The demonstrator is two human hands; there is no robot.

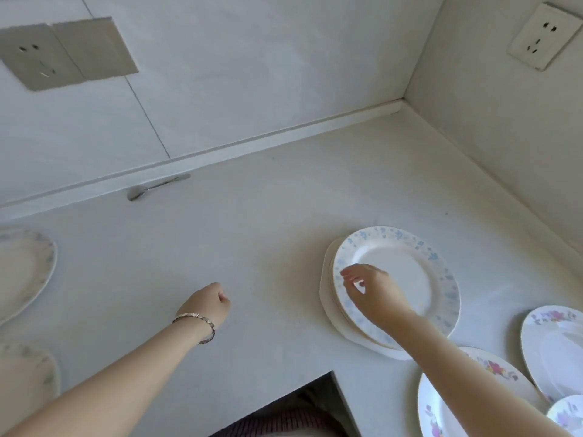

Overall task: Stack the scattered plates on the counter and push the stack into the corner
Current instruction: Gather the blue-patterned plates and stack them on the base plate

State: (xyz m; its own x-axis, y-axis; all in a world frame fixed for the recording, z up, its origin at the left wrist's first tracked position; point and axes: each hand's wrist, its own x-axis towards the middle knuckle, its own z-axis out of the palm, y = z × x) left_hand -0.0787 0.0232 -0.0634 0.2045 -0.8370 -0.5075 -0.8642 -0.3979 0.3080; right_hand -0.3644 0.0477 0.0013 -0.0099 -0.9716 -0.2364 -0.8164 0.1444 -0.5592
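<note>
A blue-speckled plate [410,266] tops a short stack of white plates on the counter [252,241], right of centre. My right hand [372,288] hovers over the stack's left rim, fingers loosely bent and holding nothing. My left hand [205,302], with a bracelet at the wrist, is curled in a fist above bare counter left of the stack. Three floral plates lie loose at the lower right: one under my right forearm [492,367], one at the right edge [555,342], and a small one [568,411]. Two grey-patterned plates, an upper [22,272] and a lower [25,370], lie at the far left.
The wall corner [402,104] is behind the stack to the upper right. A metal spoon [154,187] lies against the back ledge. Wall sockets sit at upper left [34,58] and upper right [542,36]. The counter's front edge has a notch [299,402].
</note>
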